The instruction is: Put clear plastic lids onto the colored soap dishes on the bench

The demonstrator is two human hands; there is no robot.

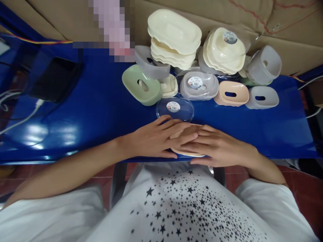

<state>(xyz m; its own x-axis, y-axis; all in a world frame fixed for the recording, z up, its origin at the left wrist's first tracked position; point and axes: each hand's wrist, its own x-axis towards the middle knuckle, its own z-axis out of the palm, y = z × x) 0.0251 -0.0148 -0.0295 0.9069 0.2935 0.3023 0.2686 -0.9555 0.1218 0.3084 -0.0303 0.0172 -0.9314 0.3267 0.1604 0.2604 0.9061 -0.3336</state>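
My left hand (153, 137) lies flat with its fingers stretched out over a peach plastic piece (185, 154) at the table's front edge. From the other side my right hand (220, 144) covers the same piece, fingers extended. The fingers of both hands overlap in the middle, so most of the piece is hidden and its exact kind cannot be told. Just beyond my left fingers is a clear oval lid (186, 112) with a round label.
Behind stand a green slotted container (128, 77), a labelled grey one (212, 84), a peach one (241, 90) and a grey one (272, 97). Cream lids (174, 25) are stacked farther back. A black phone (54, 79) with a white cable lies left on the blue table (101, 111).
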